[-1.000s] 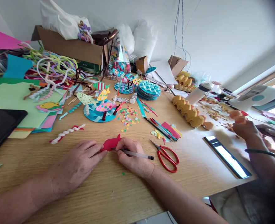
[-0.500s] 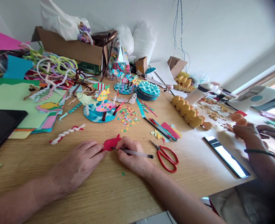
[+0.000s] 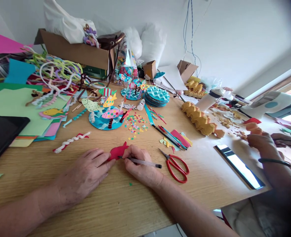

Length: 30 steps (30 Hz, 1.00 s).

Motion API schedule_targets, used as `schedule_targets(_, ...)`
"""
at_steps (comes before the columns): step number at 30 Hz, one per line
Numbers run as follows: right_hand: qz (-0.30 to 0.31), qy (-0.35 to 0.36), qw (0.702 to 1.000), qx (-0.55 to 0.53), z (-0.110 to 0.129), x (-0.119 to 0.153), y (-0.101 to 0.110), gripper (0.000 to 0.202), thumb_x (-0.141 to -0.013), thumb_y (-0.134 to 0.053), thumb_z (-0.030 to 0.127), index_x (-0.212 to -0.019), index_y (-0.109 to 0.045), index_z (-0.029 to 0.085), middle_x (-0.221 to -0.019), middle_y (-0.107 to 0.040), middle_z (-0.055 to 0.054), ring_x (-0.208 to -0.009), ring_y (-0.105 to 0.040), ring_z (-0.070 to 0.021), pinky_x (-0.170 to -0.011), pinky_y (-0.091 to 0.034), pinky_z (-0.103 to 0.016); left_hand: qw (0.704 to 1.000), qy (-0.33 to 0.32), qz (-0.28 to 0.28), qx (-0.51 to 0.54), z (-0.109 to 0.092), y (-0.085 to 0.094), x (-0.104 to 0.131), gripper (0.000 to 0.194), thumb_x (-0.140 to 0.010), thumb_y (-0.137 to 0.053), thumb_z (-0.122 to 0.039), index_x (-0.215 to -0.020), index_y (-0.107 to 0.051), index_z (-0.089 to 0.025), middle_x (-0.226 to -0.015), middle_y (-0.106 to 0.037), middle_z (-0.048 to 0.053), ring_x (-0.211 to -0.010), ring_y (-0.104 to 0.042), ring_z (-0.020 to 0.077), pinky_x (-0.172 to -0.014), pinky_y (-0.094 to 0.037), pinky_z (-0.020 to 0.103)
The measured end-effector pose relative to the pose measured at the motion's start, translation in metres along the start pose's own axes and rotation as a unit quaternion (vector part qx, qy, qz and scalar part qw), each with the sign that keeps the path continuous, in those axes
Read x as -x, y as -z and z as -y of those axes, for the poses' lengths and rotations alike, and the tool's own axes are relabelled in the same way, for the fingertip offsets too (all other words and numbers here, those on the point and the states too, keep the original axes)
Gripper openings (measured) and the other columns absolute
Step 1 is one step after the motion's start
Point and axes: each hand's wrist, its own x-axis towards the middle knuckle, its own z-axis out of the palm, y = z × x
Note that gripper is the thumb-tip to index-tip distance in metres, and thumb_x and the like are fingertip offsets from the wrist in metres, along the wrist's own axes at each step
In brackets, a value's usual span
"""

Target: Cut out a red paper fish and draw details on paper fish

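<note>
A small red paper fish cut-out (image 3: pixel 117 152) lies on the table in front of me. My left hand (image 3: pixel 89 169) lies low on the wood, its fingertips and thumb closed on the left edge of the cut-out. In my right hand (image 3: pixel 140 166) is a slim pen (image 3: pixel 146 162) with a clear barrel and dark end, its tip touching the lower part of the red paper. My right fingers cover the cut-out's right side. Just right of that hand rest red-handled scissors (image 3: pixel 177 166), blades pointing up and left.
Beyond my hands stand paper fish on a blue wavy base (image 3: pixel 106 123), with paper confetti (image 3: pixel 136 123) beside it. Coloured pencils (image 3: pixel 170 137) lie near the scissors. A yellow egg carton (image 3: pixel 199 121), a phone (image 3: pixel 239 166) and a co-worker's hands (image 3: pixel 261 141) are right; another phone (image 3: pixel 4 135) is left.
Both my hands stay nearly in place, and the pen's back end has shifted very slightly. The co-worker's hand at the right has moved a little.
</note>
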Motion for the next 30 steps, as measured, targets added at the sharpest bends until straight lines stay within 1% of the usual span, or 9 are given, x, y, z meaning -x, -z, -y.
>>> schedule_targets(3,0.002,0.002,1.0,-0.004,-0.0014,-0.0001,-0.0007,0.01,-0.067,-0.049,0.012,-0.07,-0.051,0.021,-0.058,-0.051,0.005,-0.052,-0.045,-0.0105,-0.056,-0.039,-0.022,1.0,0.003,0.005,0.004,0.0,-0.0027,0.0017,0.032,-0.092,-0.04,-0.01,-0.112,-0.064,-0.017,-0.1,-0.064,0.007,-0.095,-0.055,0.0235,-0.084,-0.052,0.04)
schedule_targets(9,-0.005,-0.008,1.0,0.012,-0.0008,-0.0008,-0.002,0.011,-0.067,-0.05,0.011,-0.07,-0.052,0.021,-0.057,-0.049,0.006,-0.052,-0.045,-0.0103,-0.055,-0.038,-0.022,1.0,0.003,-0.003,0.003,-0.0008,-0.0002,0.0007,0.034,-0.092,-0.038,-0.01,-0.112,-0.064,-0.017,-0.101,-0.062,0.007,-0.094,-0.054,0.0225,-0.083,-0.053,0.037)
schedule_targets(13,-0.013,-0.012,1.0,0.021,-0.0004,-0.001,-0.0017,0.012,-0.066,-0.051,0.009,-0.068,-0.051,0.021,-0.057,-0.05,0.006,-0.052,-0.046,-0.0101,-0.055,-0.038,-0.021,1.0,0.003,-0.005,0.007,-0.0006,0.0008,0.0005,0.036,-0.093,-0.037,-0.011,-0.114,-0.064,-0.02,-0.1,-0.063,0.007,-0.095,-0.054,0.0227,-0.083,-0.053,0.038)
schedule_targets(20,-0.011,-0.001,1.0,0.023,-0.0003,-0.0005,-0.0002,0.014,-0.066,-0.051,0.007,-0.068,-0.05,0.02,-0.061,-0.054,0.004,-0.055,-0.047,-0.01,-0.056,-0.038,-0.022,1.0,0.008,-0.003,0.015,0.0,0.0002,0.0007,0.034,-0.092,-0.04,-0.011,-0.113,-0.065,-0.02,-0.101,-0.063,0.007,-0.095,-0.055,0.0223,-0.085,-0.052,0.037)
schedule_targets(23,-0.013,-0.005,1.0,0.005,-0.0001,-0.0003,0.0011,0.012,-0.066,-0.051,0.008,-0.069,-0.051,0.02,-0.062,-0.053,0.004,-0.054,-0.047,-0.0099,-0.055,-0.037,-0.021,1.0,0.008,-0.009,0.013,-0.0003,-0.0003,0.0007,0.034,-0.093,-0.038,-0.011,-0.111,-0.065,-0.019,-0.1,-0.063,0.008,-0.094,-0.056,0.0226,-0.082,-0.053,0.038)
schedule_targets(27,-0.034,-0.015,0.999,-0.037,-0.0007,-0.0002,0.0037,0.01,-0.068,-0.048,0.011,-0.07,-0.051,0.02,-0.059,-0.048,0.006,-0.049,-0.041,-0.0088,-0.05,-0.034,-0.02,1.0,0.006,0.003,0.006,-0.0011,0.0004,-0.0005,0.034,-0.092,-0.037,-0.009,-0.108,-0.066,-0.018,-0.1,-0.064,0.008,-0.093,-0.056,0.0226,-0.081,-0.053,0.038)
schedule_targets(30,-0.021,-0.004,0.999,-0.037,-0.001,-0.0002,0.0045,0.009,-0.069,-0.048,0.011,-0.071,-0.05,0.02,-0.058,-0.048,0.006,-0.049,-0.04,-0.0085,-0.05,-0.034,-0.02,0.999,0.02,0.024,0.015,-0.0021,0.0015,-0.0027,0.032,-0.091,-0.04,-0.01,-0.106,-0.067,-0.018,-0.098,-0.064,0.008,-0.092,-0.057,0.0231,-0.082,-0.053,0.04)
